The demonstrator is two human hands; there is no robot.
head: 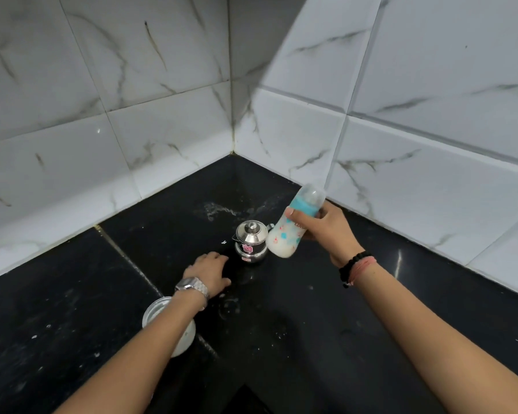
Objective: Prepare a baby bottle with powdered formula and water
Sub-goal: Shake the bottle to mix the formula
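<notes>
**Bottle up in the right hand, left hand down by the steel pot**

From the head view we had one clear landmark: the small lidded steel pot (251,242), which stood upright on the black countertop (296,309), out toward the tiled corner.

Just right of that pot, we saw the right hand (326,231) wrapped around the baby bottle (293,227), fingers and thumb curled about its upper body below the teal collar. The bottle was off the counter and tilted, clear cap pointing up and away from the pot, base swung down close beside the pot's right flank; we could not tell whether the two were touching. White liquid filled its lower part, and the printed body was a little blurred. A black bead bracelet (353,264) and a reddish thread sat on that wrist.

Left of the pot and nearer to us, the left hand (208,271) lay palm down on the counter, fingers loosely spread toward the pot's base, gripping nothing. A metal watch (192,286) circled that wrist.

Further back from the pot, under the left forearm, a round white-rimmed container (159,312) sat on the counter, largely hidden by the arm. White specks dotted the dark surface around the pot.
</notes>
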